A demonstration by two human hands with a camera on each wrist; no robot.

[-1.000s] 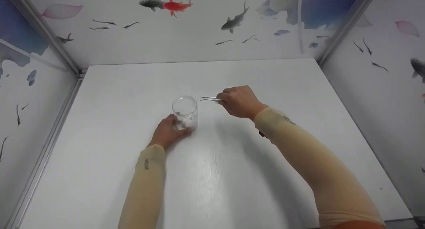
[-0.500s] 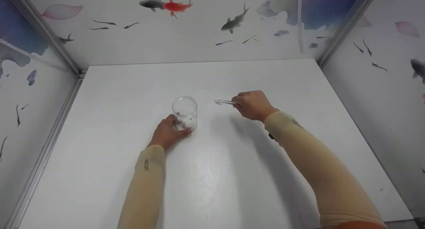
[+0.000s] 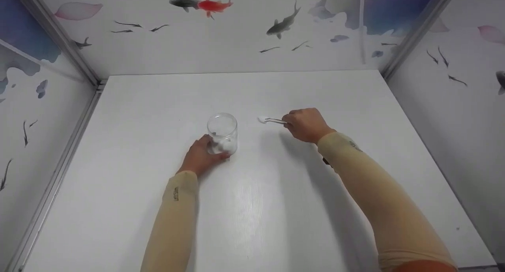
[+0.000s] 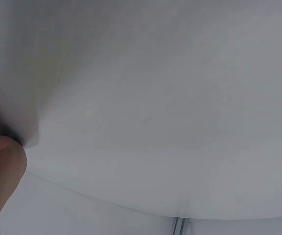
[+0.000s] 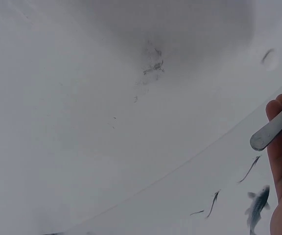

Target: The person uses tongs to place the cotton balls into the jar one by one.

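Note:
A clear, open-topped jar point(image 3: 223, 133) stands upright on the white table, with several white cotton balls point(image 3: 225, 146) at its bottom. My left hand point(image 3: 199, 155) grips its lower left side, fingers behind and thumb in front. Only a fingertip point(image 4: 4, 161) of that hand shows at the edge of the left wrist view. To the right of the jar, my right hand point(image 3: 309, 126) pinches a pair of metal tweezers point(image 3: 277, 121) pointing left. A white cotton ball point(image 3: 261, 119) sits at their tips. The right wrist view shows the tweezers' rounded back end point(image 5: 266, 136) against the fingers.
White panels printed with fish point(image 3: 283, 25) and petals enclose the table point(image 3: 158, 98) at the back and both sides. Metal corner posts point(image 3: 418, 33) stand at the back. Both forearms wear beige sleeves point(image 3: 171, 224).
My right hand has moved right with the tweezers, away from the jar, and the white ball at their tips now shows plainly. My left hand keeps its hold; the head view has shifted slightly.

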